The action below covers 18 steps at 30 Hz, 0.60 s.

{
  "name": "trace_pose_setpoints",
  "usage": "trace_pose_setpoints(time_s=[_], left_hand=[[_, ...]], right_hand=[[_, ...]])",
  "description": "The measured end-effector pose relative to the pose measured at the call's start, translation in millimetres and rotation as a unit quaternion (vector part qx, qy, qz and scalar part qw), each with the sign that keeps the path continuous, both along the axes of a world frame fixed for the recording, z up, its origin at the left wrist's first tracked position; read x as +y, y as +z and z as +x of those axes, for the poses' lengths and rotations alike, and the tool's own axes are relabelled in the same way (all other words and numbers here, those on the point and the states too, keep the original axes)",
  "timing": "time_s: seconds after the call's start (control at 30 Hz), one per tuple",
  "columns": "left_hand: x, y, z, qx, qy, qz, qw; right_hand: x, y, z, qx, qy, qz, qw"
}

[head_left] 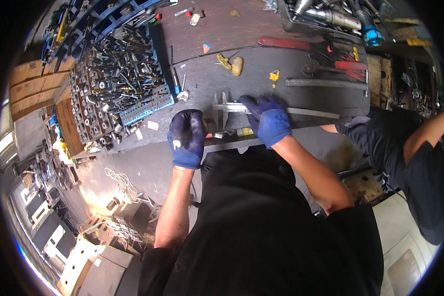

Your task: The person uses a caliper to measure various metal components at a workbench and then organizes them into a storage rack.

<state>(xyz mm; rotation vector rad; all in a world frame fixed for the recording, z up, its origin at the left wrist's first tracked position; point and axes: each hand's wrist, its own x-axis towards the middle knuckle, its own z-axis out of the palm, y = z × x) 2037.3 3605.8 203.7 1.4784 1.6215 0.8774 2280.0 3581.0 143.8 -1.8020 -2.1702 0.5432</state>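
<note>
Fingers (pixel 255 104) flat on caliper (pixel 232 107).

Both the left hand (pixel 186 139) and the right hand (pixel 268 120) are covered by blue gloves of matt knitted cloth with a darker coated palm. The caliper (pixel 232 107) is seen as bare, dull-shining steel (its long beam smooth), laid on a workbench (pixel 232 74) of dark, scuffed, matt surface.
</note>
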Motion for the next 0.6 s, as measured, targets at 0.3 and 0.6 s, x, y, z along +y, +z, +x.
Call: trace_pose_setpoints(time_s=[0.3, 0.6], left_hand=[[4.5, 15.0, -5.4, 0.052, -0.079, 0.055, 0.994], [16.9, 34.8, -8.0, -0.02, -0.131, 0.11, 0.985]], right_hand=[[6.5, 16.5, -5.2, -0.027, -0.009, -0.008, 1.0], [86.7, -3.0, 6.6, 0.199, -0.125, 0.084, 0.968]])
